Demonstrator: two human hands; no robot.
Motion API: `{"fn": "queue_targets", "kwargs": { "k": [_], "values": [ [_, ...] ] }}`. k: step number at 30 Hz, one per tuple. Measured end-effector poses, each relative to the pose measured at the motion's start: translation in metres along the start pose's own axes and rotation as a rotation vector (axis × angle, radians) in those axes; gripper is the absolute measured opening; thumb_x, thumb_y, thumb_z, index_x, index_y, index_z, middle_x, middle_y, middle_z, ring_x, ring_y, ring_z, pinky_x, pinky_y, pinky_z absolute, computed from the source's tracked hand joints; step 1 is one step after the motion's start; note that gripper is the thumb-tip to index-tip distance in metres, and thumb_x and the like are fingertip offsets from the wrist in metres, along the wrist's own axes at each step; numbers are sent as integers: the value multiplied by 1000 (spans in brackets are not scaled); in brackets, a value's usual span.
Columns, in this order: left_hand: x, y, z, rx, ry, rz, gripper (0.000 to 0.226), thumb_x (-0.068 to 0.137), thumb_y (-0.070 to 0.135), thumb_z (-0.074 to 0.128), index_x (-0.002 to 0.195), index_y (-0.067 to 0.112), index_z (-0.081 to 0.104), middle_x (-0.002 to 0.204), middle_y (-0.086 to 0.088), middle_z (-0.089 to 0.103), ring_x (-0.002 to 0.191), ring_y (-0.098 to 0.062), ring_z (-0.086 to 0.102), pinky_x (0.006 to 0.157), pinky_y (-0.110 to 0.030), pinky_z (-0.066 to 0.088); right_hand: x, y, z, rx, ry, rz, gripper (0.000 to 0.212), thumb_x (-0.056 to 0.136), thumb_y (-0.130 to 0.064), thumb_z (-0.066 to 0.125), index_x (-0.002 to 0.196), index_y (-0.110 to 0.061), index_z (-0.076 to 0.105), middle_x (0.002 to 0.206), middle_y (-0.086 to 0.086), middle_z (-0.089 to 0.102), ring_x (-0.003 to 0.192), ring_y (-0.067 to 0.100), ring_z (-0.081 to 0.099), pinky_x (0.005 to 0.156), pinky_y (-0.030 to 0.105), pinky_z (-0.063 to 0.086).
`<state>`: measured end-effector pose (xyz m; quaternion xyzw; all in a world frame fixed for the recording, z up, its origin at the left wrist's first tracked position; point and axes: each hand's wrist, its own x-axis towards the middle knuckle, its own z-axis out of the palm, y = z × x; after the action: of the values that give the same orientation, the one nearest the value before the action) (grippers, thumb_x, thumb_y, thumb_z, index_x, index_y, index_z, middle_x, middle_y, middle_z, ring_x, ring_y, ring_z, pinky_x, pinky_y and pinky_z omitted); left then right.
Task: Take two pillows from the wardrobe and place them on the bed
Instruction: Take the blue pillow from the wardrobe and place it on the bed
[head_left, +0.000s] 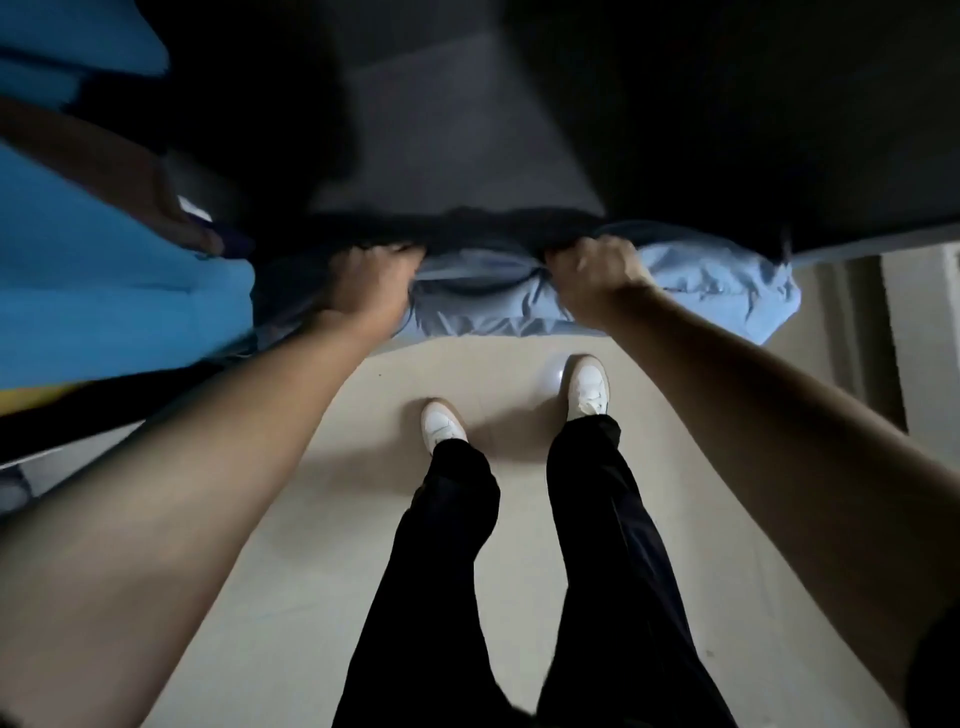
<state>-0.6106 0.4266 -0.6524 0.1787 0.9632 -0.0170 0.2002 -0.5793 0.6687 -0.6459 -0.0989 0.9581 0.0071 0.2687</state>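
Observation:
A light blue pillow (691, 291) lies at the front edge of a dark wardrobe compartment (457, 145), its creased cover sticking out over the floor. My left hand (371, 288) is clenched on the pillow's cover at its left part. My right hand (592, 278) is clenched on the cover near the middle, about a hand's width to the right. The pillow's far side is lost in the wardrobe's shadow. No second pillow or bed can be told apart here.
Another person in a bright blue top (104, 291) stands close on the left, their hand (171, 213) near the wardrobe edge. Beige floor (291, 545) lies below, with my legs in black trousers and white shoes (587, 387). A pale wall or door frame (914, 322) is at right.

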Motion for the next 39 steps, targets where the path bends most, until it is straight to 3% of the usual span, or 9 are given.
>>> {"fn": "queue_targets", "kwargs": {
  "k": [6, 15, 23, 26, 30, 32, 34, 36, 39],
  "values": [
    [-47, 37, -22, 59, -73, 247, 37, 98, 19, 40, 130, 23, 58, 127, -7, 65, 114, -32, 61, 89, -39, 50, -114, -13, 24, 173, 4, 139, 35, 99, -30, 41, 127, -19, 59, 112, 16, 71, 99, 41, 67, 77, 43, 52],
    [-120, 139, -79, 154, -28, 524, 34, 92, 17, 45, 122, 21, 61, 121, -5, 68, 115, -28, 59, 85, -37, 46, -286, -7, 20, 294, 22, 399, 34, 99, -25, 41, 131, -17, 54, 122, 7, 68, 106, 34, 66, 82, 41, 51],
    [-215, 272, -144, 168, 115, 645, 36, 88, 13, 46, 117, 25, 63, 119, -4, 69, 109, -31, 62, 81, -40, 49, -467, 46, 3, 256, 190, 596, 25, 99, -19, 38, 119, -19, 54, 115, 3, 67, 105, 30, 65, 75, 40, 49],
    [-261, 333, -177, 151, 188, 707, 32, 84, 15, 50, 110, 25, 67, 108, -6, 72, 100, -35, 64, 76, -40, 51, -545, 67, -5, 245, 302, 681, 29, 98, -22, 43, 122, -23, 60, 118, 0, 69, 106, 28, 65, 81, 38, 50],
    [-316, 413, -221, 175, 300, 762, 27, 77, 14, 52, 96, 27, 65, 90, -3, 73, 83, -34, 65, 60, -31, 36, -641, 91, -12, 222, 534, 795, 33, 97, -36, 45, 122, -28, 64, 119, -3, 70, 105, 27, 66, 85, 36, 50],
    [-335, 447, -239, 208, 348, 793, 25, 75, 15, 53, 94, 27, 64, 89, -2, 72, 81, -32, 65, 58, -30, 34, -680, 100, -14, 279, 639, 808, 51, 90, -59, 45, 129, -28, 58, 124, -1, 68, 106, 28, 65, 91, 38, 47],
    [-351, 476, -253, 240, 391, 845, 25, 75, 18, 54, 97, 28, 64, 91, -1, 73, 83, -30, 67, 59, -29, 34, -706, 111, -15, 293, 535, 767, 85, 76, -77, 48, 144, -27, 41, 142, 1, 54, 123, 27, 55, 102, 44, 41],
    [-360, 500, -261, 271, 428, 923, 27, 77, 22, 54, 101, 29, 64, 95, 0, 74, 87, -29, 68, 61, -30, 38, -718, 124, -16, 317, 430, 779, 98, 69, -69, 64, 150, -25, 30, 147, 2, 47, 130, 27, 49, 105, 45, 40],
    [-358, 523, -272, 270, 445, 992, 28, 80, 27, 52, 105, 29, 64, 99, -1, 74, 90, -30, 68, 62, -31, 39, -719, 145, -21, 355, 448, 842, 57, 79, -36, 63, 133, -28, 48, 123, 1, 66, 109, 28, 63, 86, 38, 48]
  ]
}}
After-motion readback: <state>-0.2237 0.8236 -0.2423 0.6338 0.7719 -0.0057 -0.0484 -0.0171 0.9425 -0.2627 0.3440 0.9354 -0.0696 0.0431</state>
